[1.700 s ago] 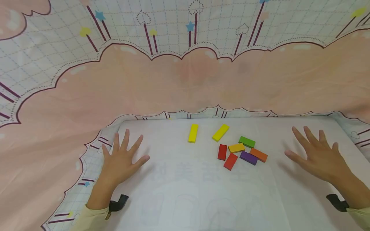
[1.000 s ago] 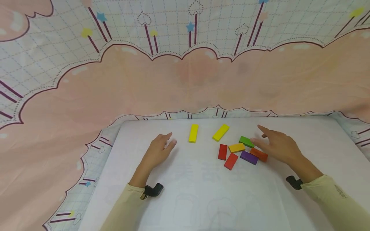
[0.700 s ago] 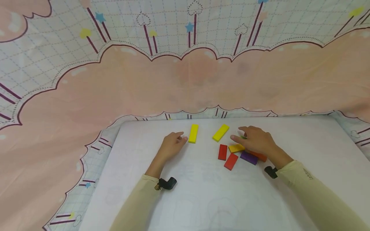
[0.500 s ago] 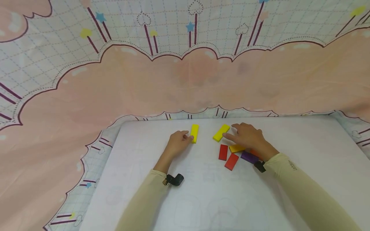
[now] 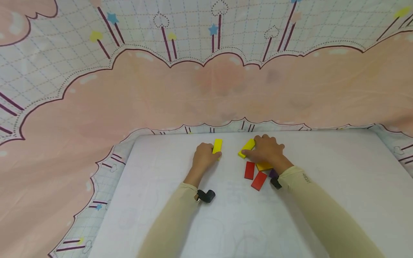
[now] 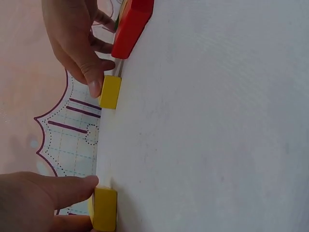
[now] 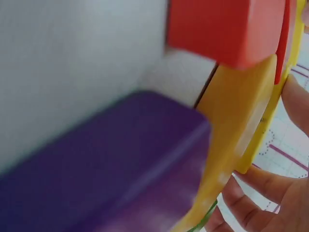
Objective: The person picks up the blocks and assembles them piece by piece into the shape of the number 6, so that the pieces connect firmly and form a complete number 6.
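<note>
In the head view, my left hand (image 5: 204,157) pinches the left yellow block (image 5: 217,145) between thumb and fingers. The block lies on the white tabletop (image 5: 180,157), and the left wrist view shows that hand's thumb (image 6: 72,189) against its side. My right hand (image 5: 268,149) grips the other yellow block (image 5: 247,148), which lies slanted, with thumb and fingertips at opposite sides. Below that hand sits an amber block (image 5: 264,167). In the right wrist view the held yellow block (image 7: 263,126) shows behind the amber one.
Two red blocks (image 5: 249,170) lie just in front of the right hand. A purple block (image 5: 273,173) is partly covered by the right wrist. A green block (image 7: 206,217) peeks out in the right wrist view. A patterned cloth (image 5: 200,93) rises behind the tabletop.
Both hands, first spread wide apart at the sides, have moved inward to the two yellow blocks and closed their fingers on them. The right arm now covers the green and orange blocks.
</note>
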The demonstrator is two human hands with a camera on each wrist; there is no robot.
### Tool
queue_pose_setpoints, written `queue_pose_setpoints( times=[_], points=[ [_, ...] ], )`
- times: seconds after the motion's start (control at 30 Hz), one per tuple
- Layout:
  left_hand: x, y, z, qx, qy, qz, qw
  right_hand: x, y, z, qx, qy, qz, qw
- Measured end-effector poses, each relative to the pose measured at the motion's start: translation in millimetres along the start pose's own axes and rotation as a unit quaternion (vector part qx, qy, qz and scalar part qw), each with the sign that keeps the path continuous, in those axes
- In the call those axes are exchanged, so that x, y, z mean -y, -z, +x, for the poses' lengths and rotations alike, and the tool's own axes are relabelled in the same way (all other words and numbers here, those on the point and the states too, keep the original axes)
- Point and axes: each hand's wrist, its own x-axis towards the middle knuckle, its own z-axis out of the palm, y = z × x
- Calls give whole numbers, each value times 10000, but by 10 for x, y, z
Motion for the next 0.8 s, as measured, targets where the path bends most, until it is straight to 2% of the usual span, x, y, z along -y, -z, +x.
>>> queue_pose_setpoints(
  times=[0.1,0.23,0.37,0.47,0.6,0.73,0.8],
  points=[
    [-34,-12,-21,-73,95,9,9999,13,-6,-1,-72,-57,166,9998],
    [-52,-37,-30,-160,74,50,9998,44,-6,-17,-178,-78,444,9988],
    [-48,-35,-27,-216,-39,-48,9997,95,-8,-29,-257,-52,1081,9938],
    [-33,-23,-23,-155,-32,-278,9995,124,-10,-36,-218,29,1777,9838],
    [-5,0,-42,109,73,-560,9983,160,-13,-59,-99,83,2523,9676],
    [12,44,-109,489,385,-974,9933,201,-25,-80,27,-66,3045,9525],
    [28,78,-162,664,621,-1293,9874,227,-43,-86,124,-157,3430,9391]
  ],
)
